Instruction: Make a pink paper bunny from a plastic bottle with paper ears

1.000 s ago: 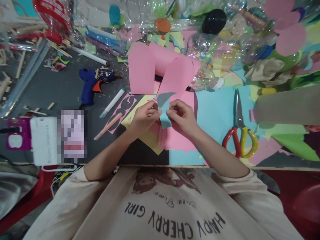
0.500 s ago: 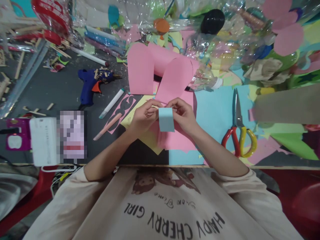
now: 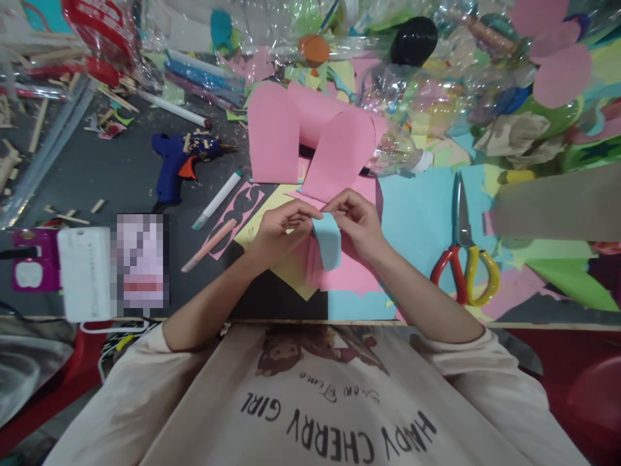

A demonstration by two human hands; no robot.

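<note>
A small light-blue piece of paper (image 3: 328, 243) hangs between my hands, curved and tilted. My left hand (image 3: 284, 230) pinches its upper left edge with thumb and forefinger. At the upper right edge, the fingers of my right hand (image 3: 358, 223) are closed on the same piece. Beneath them lies pink paper (image 3: 361, 275) over a yellow sheet (image 3: 291, 275). Just beyond my fingertips stand pink paper shapes with rounded ends (image 3: 274, 139), beside a rolled pink sheet (image 3: 315, 113).
Scissors (image 3: 466, 252) with red and yellow handles lie on a light-blue sheet (image 3: 412, 226) to the right. On the left are a blue glue gun (image 3: 169, 158), a marker (image 3: 217, 200), a peach pen (image 3: 208, 246) and a white box-shaped device (image 3: 85, 275). Clear plastic bottles (image 3: 412, 90) and paper scraps crowd the back.
The light-blue paper has tilted and curved, its lower end swinging slightly right. My left fingertips have moved right along its top edge, closer to my right hand.
</note>
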